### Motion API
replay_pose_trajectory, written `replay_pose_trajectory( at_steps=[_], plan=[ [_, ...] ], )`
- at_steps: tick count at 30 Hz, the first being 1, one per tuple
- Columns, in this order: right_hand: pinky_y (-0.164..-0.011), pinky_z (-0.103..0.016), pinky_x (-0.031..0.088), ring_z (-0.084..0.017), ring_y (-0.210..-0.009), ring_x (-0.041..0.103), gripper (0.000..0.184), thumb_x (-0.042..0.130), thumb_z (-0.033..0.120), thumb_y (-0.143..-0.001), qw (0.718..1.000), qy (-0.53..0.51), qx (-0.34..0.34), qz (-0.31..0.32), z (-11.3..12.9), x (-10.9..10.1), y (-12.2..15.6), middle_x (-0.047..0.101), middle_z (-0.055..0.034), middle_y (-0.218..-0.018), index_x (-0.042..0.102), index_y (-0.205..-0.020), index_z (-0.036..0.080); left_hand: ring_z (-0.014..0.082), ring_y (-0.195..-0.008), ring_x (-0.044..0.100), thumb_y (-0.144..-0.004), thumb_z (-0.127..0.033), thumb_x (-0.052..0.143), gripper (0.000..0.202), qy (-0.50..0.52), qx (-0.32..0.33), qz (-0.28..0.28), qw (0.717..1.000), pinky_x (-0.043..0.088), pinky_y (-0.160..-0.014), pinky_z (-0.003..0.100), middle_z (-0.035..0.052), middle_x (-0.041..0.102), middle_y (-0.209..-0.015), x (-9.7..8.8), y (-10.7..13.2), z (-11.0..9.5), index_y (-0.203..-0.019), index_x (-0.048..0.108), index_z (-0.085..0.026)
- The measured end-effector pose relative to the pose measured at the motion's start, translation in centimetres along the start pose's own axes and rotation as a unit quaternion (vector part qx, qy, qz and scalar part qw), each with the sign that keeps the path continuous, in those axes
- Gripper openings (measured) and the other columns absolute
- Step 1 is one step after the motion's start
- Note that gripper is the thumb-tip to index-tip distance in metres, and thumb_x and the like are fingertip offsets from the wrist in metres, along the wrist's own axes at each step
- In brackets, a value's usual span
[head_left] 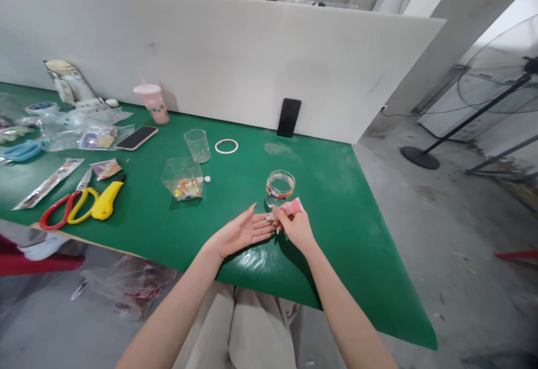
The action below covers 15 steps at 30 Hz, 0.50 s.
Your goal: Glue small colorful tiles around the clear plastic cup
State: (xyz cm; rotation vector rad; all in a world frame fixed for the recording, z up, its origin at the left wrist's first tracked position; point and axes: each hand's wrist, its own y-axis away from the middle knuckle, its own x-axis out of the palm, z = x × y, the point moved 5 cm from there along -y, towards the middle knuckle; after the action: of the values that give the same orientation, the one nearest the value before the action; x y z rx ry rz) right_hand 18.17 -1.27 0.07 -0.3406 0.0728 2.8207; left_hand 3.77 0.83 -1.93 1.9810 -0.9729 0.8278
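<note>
My left hand [244,231] is palm up above the front of the green table, its fingers stretched out and nothing lying on the palm. Over its fingertips, my right hand [296,227] grips a small pink squeeze tube [292,207], with the pale nozzle pointing left toward my left fingers. Just behind the tube stands a clear round cup [281,175] with a band of coloured pieces around it; my hand and the tube partly cover its lower part. Left of my hands, a clear square box [180,170] holds several small coloured pieces.
White round pieces [207,179] lie beside the box. Behind are a clear plastic cup [197,146], a white ring [226,146] and a black phone [289,117] leaning on the partition [235,55]. Leftward lie scissors [68,201], a yellow cutter [108,199], another phone [137,138] and a pink tumbler [152,103].
</note>
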Motion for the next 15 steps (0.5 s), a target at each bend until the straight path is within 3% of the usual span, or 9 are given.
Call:
replay_pose_trajectory(
  at_steps=[6,15],
  plan=[
    [-0.046,-0.024,0.047,-0.016,-0.044,0.061,0.039,0.059,0.049,-0.077,0.999,0.027,-0.019,-0.004,0.14,-0.11,0.01,0.066,-0.0068,-0.05,0.062,-0.056,0.016,0.0219,-0.114,0.058,-0.09,-0.015,0.046,0.032,-0.026,0.015,-0.03,0.999,0.029,-0.11,0.04,0.0171,0.065,-0.117,-0.02,0.18,-0.08,-0.116,0.06,-0.005],
    [-0.047,-0.024,0.048,-0.017,-0.045,0.062,0.035,0.058,0.044,-0.079,0.999,0.036,-0.03,0.008,-0.21,0.1,-0.03,0.067,-0.0071,-0.053,0.062,-0.059,0.016,0.0228,-0.109,0.062,-0.088,-0.021,0.057,0.03,-0.104,0.031,-0.062,0.992,0.037,-0.106,0.039,0.019,0.065,-0.117,0.24,0.44,-0.26,-0.113,0.063,-0.007]
  ],
)
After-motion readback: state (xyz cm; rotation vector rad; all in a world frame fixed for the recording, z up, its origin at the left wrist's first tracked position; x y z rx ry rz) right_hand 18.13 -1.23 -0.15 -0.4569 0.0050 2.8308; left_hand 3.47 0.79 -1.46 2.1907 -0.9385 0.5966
